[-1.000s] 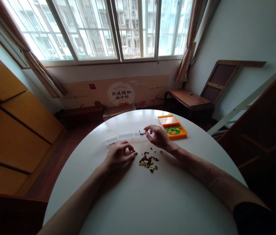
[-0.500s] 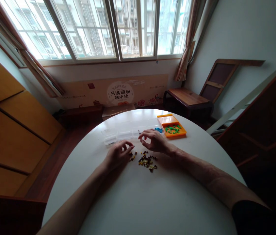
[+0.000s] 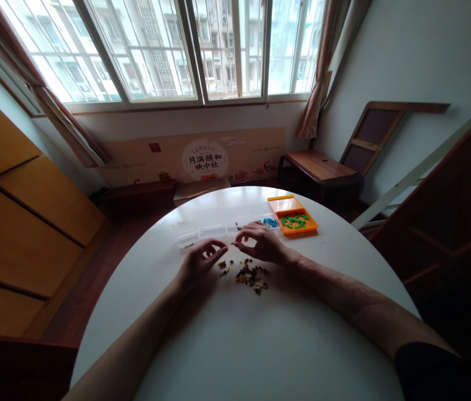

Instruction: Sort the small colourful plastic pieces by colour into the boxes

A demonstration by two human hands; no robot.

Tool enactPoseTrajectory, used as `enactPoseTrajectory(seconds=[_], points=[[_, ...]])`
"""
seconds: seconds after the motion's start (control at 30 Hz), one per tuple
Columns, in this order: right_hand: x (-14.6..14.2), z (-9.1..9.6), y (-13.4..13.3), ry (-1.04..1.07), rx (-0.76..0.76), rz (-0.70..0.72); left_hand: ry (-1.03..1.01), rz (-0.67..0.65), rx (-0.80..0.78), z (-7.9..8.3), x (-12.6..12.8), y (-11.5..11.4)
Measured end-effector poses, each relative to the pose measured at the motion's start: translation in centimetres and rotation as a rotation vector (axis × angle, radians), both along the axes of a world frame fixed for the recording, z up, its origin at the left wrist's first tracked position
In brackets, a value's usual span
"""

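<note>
Close to the middle of the white round table, my right hand pinches a small dark brown piece between thumb and index finger. Just left of it, my left hand is curled with nothing visible at its fingertips, which look slightly apart. Below both hands lies a loose pile of small brown and yellow pieces. A smaller cluster of the same pieces lies beside my left hand. The pieces look like tiny building bricks, too small to make out fully.
Behind my hands stands a clear plastic compartment box, with blue pieces at its right end. An open orange case adjoins it and holds green pieces. A wooden stool stands beyond the table under the window.
The small dark piece has passed from my left fingertips to my right hand. My right fingers have come slightly left and down, and my left fingers have drawn back a little.
</note>
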State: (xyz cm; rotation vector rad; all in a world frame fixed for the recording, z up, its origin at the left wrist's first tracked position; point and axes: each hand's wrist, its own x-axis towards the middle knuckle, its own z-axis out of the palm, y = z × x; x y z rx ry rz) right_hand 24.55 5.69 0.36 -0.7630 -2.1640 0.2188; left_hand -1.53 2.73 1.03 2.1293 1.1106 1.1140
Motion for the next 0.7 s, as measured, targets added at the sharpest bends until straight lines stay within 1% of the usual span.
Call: enactPoseTrajectory(seconds=[0.1,0.17,0.2,0.27,0.33,0.5,0.53,0.6,0.7], points=[[0.5,0.1,0.7,0.095,-0.008,-0.241,-0.005,0.019,-0.009,-0.1,-0.1,0.2],[0.9,0.0,1.2,0.096,-0.014,-0.373,-0.002,0.016,-0.001,-0.1,-0.1,0.2],[1.1,0.0,1.3,0.08,-0.017,-0.412,-0.002,0.01,0.004,-0.1,0.0,0.1],[1.3,0.0,1.4,0.044,-0.018,-0.419,-0.008,-0.008,0.008,-0.1,0.0,0.0],[1.3,0.1,1.2,0.023,-0.014,-0.346,-0.018,-0.024,0.002,-0.1,0.1,-0.1],[0.7,0.4,0.1,-0.032,0.026,0.029,-0.047,-0.033,-0.024,0.2,0.1,-0.3],[0.6,0.4,-0.1,-0.044,0.034,0.086,-0.054,-0.037,-0.025,0.3,0.2,-0.3],[0.3,0.3,-0.3,-0.055,0.06,0.161,-0.066,-0.049,-0.036,0.5,0.3,-0.4],[0.0,0.2,-0.4,-0.053,0.124,0.21,-0.091,-0.078,-0.087,0.7,0.5,-0.7]])
